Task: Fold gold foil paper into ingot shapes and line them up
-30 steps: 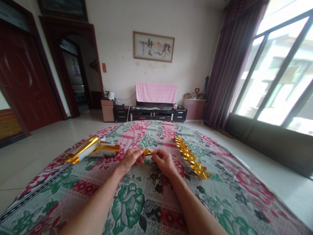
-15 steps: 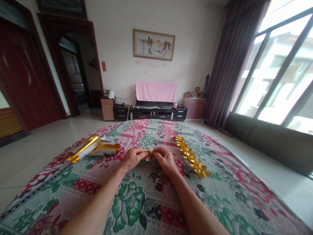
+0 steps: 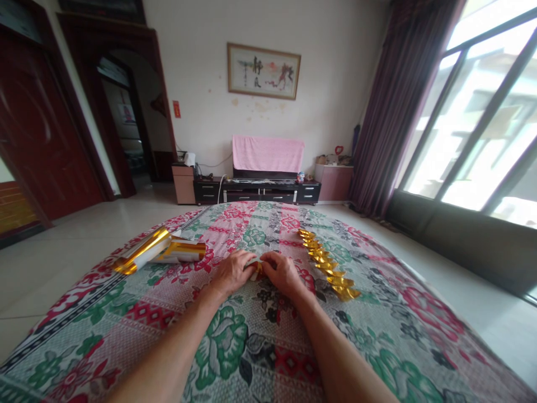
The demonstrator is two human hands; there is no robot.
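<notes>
My left hand [image 3: 233, 271] and my right hand [image 3: 283, 272] are pressed together over a small piece of gold foil paper [image 3: 257, 268], fingers curled and pinching it against the flowered cloth [image 3: 218, 347]. Only a sliver of the foil shows between the fingertips. To the right runs a row of several folded gold foil pieces [image 3: 327, 265], lying in a line away from me. To the left lies a curled stack of gold foil sheets [image 3: 161, 252].
The flowered cloth covers a wide surface that drops to a tiled floor [image 3: 62, 252] on both sides. Beyond stand a low TV cabinet with a pink cover [image 3: 267, 154], dark wooden doors [image 3: 37, 134] at left, and a large window with curtains [image 3: 474, 123] at right.
My hands have closed together and lowered onto the cloth. The gold piece, stretched out between them a second ago, is now squeezed small and mostly hidden.
</notes>
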